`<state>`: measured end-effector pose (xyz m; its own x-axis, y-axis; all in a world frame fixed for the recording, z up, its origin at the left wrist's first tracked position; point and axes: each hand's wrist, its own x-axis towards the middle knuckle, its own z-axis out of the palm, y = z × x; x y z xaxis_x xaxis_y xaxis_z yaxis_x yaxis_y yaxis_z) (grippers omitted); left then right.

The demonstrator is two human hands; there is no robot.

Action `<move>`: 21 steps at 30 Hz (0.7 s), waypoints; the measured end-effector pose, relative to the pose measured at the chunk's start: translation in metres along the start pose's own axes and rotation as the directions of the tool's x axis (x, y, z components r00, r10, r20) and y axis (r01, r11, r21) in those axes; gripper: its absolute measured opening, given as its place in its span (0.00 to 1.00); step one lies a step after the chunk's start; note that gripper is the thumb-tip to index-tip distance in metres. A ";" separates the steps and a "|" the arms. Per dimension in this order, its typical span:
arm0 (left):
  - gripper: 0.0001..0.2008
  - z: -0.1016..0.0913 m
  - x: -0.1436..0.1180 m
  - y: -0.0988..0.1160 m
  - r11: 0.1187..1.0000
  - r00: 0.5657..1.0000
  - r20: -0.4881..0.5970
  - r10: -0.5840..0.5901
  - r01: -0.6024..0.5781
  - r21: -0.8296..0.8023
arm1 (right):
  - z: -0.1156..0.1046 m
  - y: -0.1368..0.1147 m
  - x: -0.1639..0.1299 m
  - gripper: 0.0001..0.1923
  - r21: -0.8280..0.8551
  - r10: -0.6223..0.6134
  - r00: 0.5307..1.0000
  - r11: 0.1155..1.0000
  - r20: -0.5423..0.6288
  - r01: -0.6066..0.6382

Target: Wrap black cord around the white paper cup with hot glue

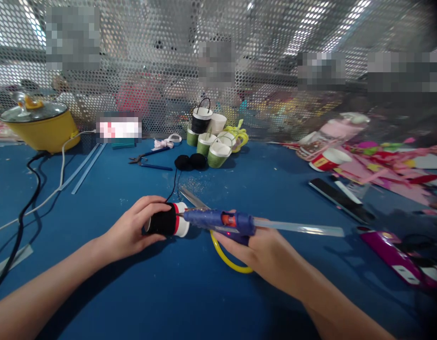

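In the head view, the left hand [135, 224] had its grip curled partway round one white cup wrapped in black yarn with a red band [163, 222], fingers above and thumb below; the cup lay on its side over the blue surface [168, 293]. The right hand [262, 245] had its grip closed about one blue plastic glue gun [207, 218] (a single small red light glowed on its side). One clear glue stick [303, 229] jutted from the rear, and the nozzle sat at the red band, though contact could not be told. Beneath the gun lay one pair of yellow-handled metal scissors [223, 255]. Beyond were two black yarn balls [198, 161], one pair of blue-handled pliers [156, 167] and at least three green-wrapped white cups [218, 158].
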<state>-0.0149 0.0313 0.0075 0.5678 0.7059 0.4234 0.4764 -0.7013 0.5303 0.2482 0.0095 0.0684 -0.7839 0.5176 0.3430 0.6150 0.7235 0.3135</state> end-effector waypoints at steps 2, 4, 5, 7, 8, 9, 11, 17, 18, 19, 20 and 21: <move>0.20 -0.001 0.000 0.000 1.000 1.000 0.000 -0.024 0.024 -0.006 | 0.002 -0.001 -0.001 0.15 0.049 0.015 1.000 0.999 -0.018 -0.014; 0.20 -0.002 0.001 0.000 0.999 0.999 0.002 -0.045 0.045 -0.010 | 0.002 -0.002 -0.002 0.16 0.110 0.041 0.999 0.993 -0.023 -0.038; 0.21 -0.002 0.002 0.000 0.999 0.999 0.005 -0.051 0.051 -0.010 | 0.002 -0.003 -0.001 0.15 0.131 0.052 0.998 0.990 -0.022 -0.049; 0.21 -0.003 0.002 0.001 0.998 0.998 0.007 -0.059 0.059 -0.012 | 0.000 -0.003 0.000 0.15 0.176 0.065 0.998 0.982 -0.004 -0.063; 0.21 -0.003 0.002 0.001 0.998 0.998 0.006 -0.063 0.063 -0.012 | -0.001 -0.004 0.000 0.14 0.208 0.088 0.996 0.974 0.009 -0.088; 0.22 -0.004 0.003 0.001 0.998 0.998 0.004 -0.068 0.068 -0.012 | -0.001 -0.005 0.001 0.13 0.253 0.138 0.990 0.957 0.028 -0.141; 0.22 -0.004 0.003 0.001 0.997 0.997 -0.001 -0.079 0.079 -0.010 | -0.002 -0.007 0.002 0.10 0.347 0.274 0.958 0.894 0.079 -0.284; 0.23 -0.003 0.004 0.002 0.996 0.996 -0.015 -0.086 0.086 -0.016 | 0.002 -0.013 0.002 0.09 0.439 0.382 0.915 0.805 0.131 -0.399; 0.23 -0.003 0.004 0.002 0.996 0.996 -0.016 -0.087 0.087 -0.016 | 0.002 -0.013 0.001 0.09 0.438 0.390 0.913 0.804 0.123 -0.403; 0.23 -0.003 0.003 0.001 0.996 0.996 -0.016 -0.087 0.087 -0.015 | 0.003 -0.012 0.001 0.09 0.432 0.393 0.912 0.807 0.116 -0.402; 0.23 -0.002 0.003 0.001 0.996 0.996 -0.015 -0.086 0.086 -0.012 | 0.003 -0.011 0.001 0.09 0.421 0.387 0.916 0.817 0.104 -0.394; 0.23 -0.002 0.002 0.001 0.997 0.997 -0.014 -0.082 0.082 -0.008 | 0.004 -0.009 0.000 0.08 0.401 0.371 0.924 0.836 0.092 -0.376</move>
<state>-0.0146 0.0325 0.0102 0.5173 0.7625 0.3886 0.5158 -0.6401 0.5694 0.2425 0.0043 0.0620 -0.5040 0.7888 0.3517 0.7739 0.5933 -0.2217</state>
